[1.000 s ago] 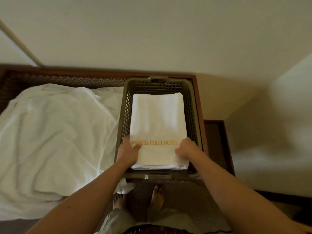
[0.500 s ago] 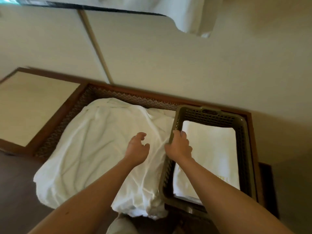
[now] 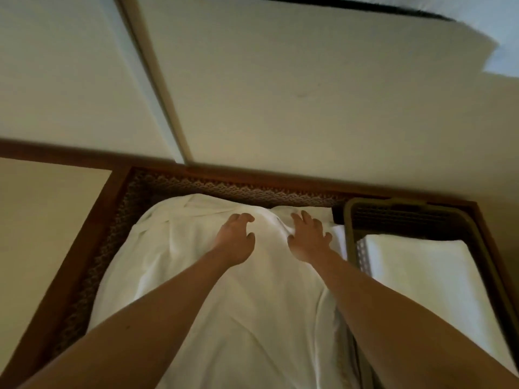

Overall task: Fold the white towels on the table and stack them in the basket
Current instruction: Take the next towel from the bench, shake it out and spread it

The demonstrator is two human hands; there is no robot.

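A: Both hands were out over the loose towel (image 3: 224,299), left of the basket (image 3: 354,237)!
B: Left hand (image 3: 234,240)?
A: Fingers loosely bent, gripping nothing.
B: Right hand (image 3: 309,239)?
A: Spread flat on the cloth, just beside the basket.
B: And inside the basket?
A: A folded towel (image 3: 421,279)

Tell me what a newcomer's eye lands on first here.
First, the big rumpled white towel spread over the dark wood-framed table, filling the middle of the view. Two bare hands reach to its far end: the left hand with fingers loosely curled, the right hand with fingers spread on the cloth. At the right stands the olive slatted plastic basket with a folded white towel inside.
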